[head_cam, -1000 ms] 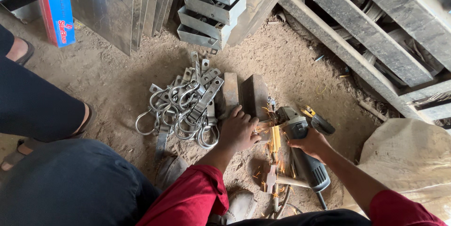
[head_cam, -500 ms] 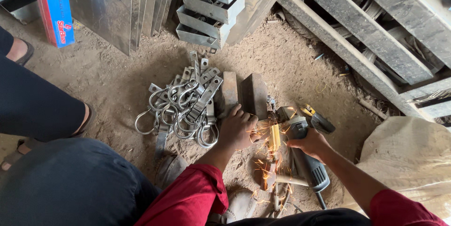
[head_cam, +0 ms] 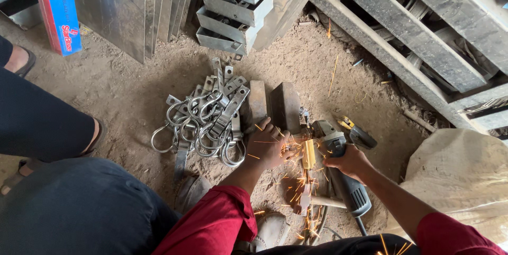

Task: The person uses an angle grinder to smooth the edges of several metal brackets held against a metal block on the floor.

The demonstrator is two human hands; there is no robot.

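The angle grinder [head_cam: 338, 167] is lying low over the sandy floor [head_cam: 132, 85], a little right of the middle of the view, and orange sparks [head_cam: 301, 181] are flying from its front end toward the person. The right hand [head_cam: 349, 162] is gripping the grinder body from above, fingers wrapped around it. The disc itself is hard to make out behind the sparks and a yellow piece [head_cam: 308, 154].

The left hand [head_cam: 270, 146] is pressing down, fingers bent, on something just beside the sparks; what it is holding is hidden under the palm, so it cannot be told. Just beyond this hand two rusty metal blocks [head_cam: 272, 104] are standing side by side. A wooden handle [head_cam: 325, 202] is lying under the grinder, partly covered.

To the left, a heap of shiny metal clamps [head_cam: 203, 122] is resting on the sand. Farther away, folded steel brackets [head_cam: 233, 6] are stacked, and grey planks [head_cam: 402, 43] are crossing the upper right. A pale sack [head_cam: 460, 181] is cut off at the right edge. Another person's dark-clothed leg [head_cam: 37, 122] is entering from the left.
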